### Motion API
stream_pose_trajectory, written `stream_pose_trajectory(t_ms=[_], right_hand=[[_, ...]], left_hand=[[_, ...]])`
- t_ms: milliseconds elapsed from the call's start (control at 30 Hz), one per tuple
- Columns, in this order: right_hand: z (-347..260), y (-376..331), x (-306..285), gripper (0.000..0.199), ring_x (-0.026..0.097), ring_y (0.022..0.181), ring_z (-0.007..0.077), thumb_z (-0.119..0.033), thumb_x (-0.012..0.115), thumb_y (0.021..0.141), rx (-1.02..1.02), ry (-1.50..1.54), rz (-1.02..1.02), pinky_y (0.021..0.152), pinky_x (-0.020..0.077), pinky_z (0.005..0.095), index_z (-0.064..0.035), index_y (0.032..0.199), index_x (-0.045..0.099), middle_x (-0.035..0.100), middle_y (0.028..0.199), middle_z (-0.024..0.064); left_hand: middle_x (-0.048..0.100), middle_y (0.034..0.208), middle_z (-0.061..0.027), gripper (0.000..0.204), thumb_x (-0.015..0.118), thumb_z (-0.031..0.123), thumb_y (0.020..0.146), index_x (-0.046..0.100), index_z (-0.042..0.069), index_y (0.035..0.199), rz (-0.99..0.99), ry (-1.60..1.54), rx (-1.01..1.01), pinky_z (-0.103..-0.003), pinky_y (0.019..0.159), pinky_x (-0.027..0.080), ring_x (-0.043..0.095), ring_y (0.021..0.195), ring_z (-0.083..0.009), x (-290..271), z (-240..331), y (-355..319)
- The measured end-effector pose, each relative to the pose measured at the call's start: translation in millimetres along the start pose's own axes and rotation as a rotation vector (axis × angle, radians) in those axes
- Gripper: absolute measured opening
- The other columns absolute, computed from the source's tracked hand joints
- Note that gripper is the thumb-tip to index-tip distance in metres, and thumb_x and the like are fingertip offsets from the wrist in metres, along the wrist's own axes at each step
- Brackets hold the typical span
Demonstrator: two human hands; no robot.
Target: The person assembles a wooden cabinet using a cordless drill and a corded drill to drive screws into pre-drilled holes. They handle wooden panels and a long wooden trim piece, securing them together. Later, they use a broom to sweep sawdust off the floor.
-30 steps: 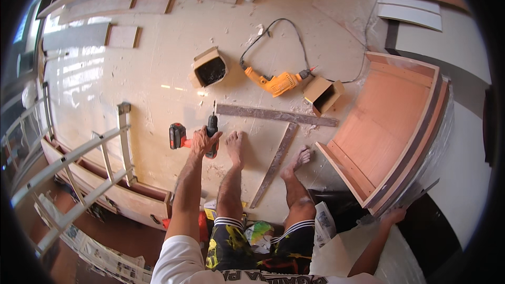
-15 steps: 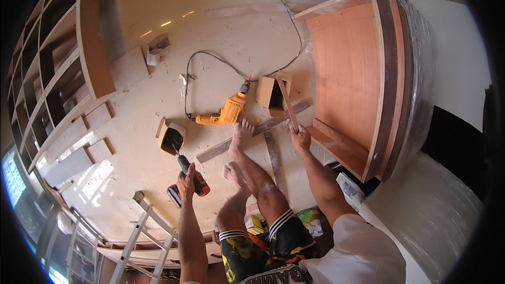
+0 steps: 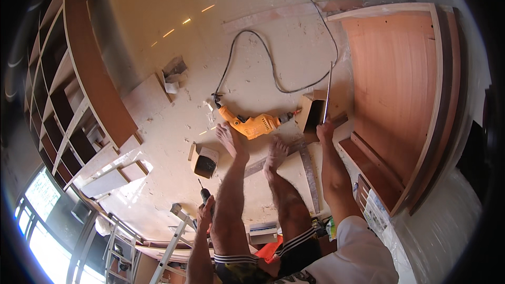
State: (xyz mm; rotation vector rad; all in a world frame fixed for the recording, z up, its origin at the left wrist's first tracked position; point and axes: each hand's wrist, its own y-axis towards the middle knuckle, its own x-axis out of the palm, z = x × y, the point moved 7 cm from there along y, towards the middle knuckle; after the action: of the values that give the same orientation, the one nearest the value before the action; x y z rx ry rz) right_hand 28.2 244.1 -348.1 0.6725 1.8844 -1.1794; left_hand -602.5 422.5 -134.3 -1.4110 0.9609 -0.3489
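My left hand (image 3: 205, 214) is closed around a dark cordless drill (image 3: 206, 195), partly hidden by my hand and leg. Its bit points up toward a small cardboard box (image 3: 205, 162) on the floor, apart from it. In my right hand (image 3: 325, 130) is a long thin wooden strip (image 3: 329, 89), gripped at its near end and seen almost edge-on. A second open cardboard box (image 3: 311, 115) stands just left of that hand. An orange corded drill (image 3: 258, 126) lies on the floor beyond my bare feet, its chuck near this box.
An open wooden cabinet (image 3: 394, 73) takes up the right side. Tall shelving (image 3: 100, 63) stands at left, a metal ladder (image 3: 171, 244) at lower left. A black cable (image 3: 263, 52) loops across the floor (image 3: 252, 0). Wood strips (image 3: 310, 176) lie by my feet.
The view has shifted. My left hand has drawn the cordless drill back from the small box. My feet have moved apart, and the orange drill has turned clockwise. The strip now appears more upright.
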Motion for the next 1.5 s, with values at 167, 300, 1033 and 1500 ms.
stream_pose_trajectory(t_ms=[167, 300, 1033, 1500], right_hand=[[-67, -9, -45, 0.049, 0.068, 0.089, 0.0444, 0.002, 0.059, 0.082, -0.005, 0.089, 0.127, 0.075, 0.0533, 0.0525, -0.0089, 0.129, 0.055, 0.07, 0.093, 0.0206], [-116, -12, -81, 0.069, 0.068, 0.088, 0.0445, 0.003, 0.061, 0.079, 0.128, -0.246, 0.082, 0.078, 0.0547, 0.0519, -0.0075, 0.146, 0.046, 0.067, 0.092, 0.0241], [-472, 207, -178, 0.06, 0.069, 0.095, 0.0431, -0.002, 0.059, 0.088, -0.673, -0.703, -0.012, 0.08, 0.0579, 0.0494, -0.0155, 0.145, 0.051, 0.063, 0.118, 0.0267], [-738, 165, 42, 0.021, 0.067, 0.102, 0.0449, -0.009, 0.061, 0.081, -0.418, 0.146, -0.265, 0.089, 0.0532, 0.0486, 0.0019, 0.099, 0.065, 0.069, 0.102, 0.0288]], left_hand=[[0.065, 0.075, -0.0076, 0.065, 0.061, 0.068, 0.09, 0.071, 0.003, 0.088, -0.086, -0.191, 0.079, -0.036, 0.067, 0.048, 0.059, 0.071, -0.0181, -36, 103, -11], [0.069, 0.084, -0.018, 0.073, 0.067, 0.07, 0.084, 0.07, -0.002, 0.097, 0.025, -0.064, 0.283, -0.042, 0.072, 0.052, 0.066, 0.076, -0.032, -77, 134, 2], [0.05, 0.052, 0.0038, 0.046, 0.065, 0.051, 0.096, 0.061, 0.014, 0.068, -0.109, -0.613, -0.064, -0.026, 0.036, 0.03, 0.042, 0.038, -0.0076, -30, -3, -36], [0.068, 0.101, -0.0254, 0.042, 0.054, 0.048, 0.1, 0.068, 0.017, 0.125, -0.092, -0.26, 0.12, -0.048, 0.079, 0.052, 0.067, 0.089, -0.046, -28, 20, -22]])
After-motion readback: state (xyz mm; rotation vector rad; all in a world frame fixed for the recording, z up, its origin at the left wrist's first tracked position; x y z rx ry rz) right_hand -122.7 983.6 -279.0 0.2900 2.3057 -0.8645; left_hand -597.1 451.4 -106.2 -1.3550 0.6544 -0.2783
